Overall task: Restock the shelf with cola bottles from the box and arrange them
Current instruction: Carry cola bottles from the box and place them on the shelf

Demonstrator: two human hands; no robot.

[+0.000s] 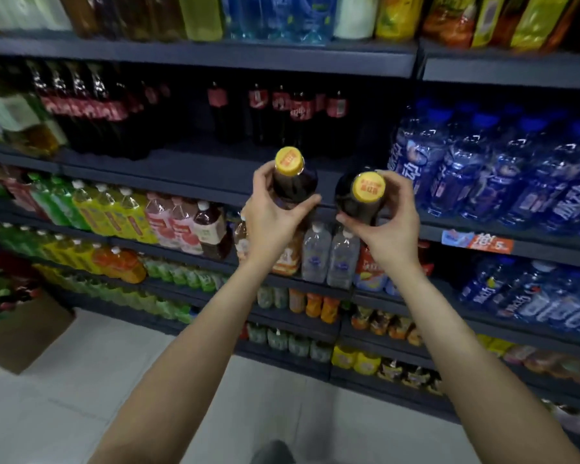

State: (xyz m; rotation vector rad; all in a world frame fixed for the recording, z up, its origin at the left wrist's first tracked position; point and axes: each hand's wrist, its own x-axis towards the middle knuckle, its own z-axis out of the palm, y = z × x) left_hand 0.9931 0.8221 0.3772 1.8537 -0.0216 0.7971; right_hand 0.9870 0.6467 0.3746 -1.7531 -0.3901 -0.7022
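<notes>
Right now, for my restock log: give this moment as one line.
left hand: grips cola bottle | right hand: grips second cola bottle | both raised before cola shelf | not yet placed

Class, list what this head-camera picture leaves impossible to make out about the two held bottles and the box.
- Left cola bottle: label hidden by left hand.
- Right cola bottle: body hidden by right hand.
- Yellow cap print: too small.
- Cardboard box: contents cut off by the left edge.

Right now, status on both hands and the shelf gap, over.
Left hand grips one cola bottle, right hand grips another cola bottle. Both held up before the cola shelf. Bare gap beside shelved cola, nothing blocking.
</notes>
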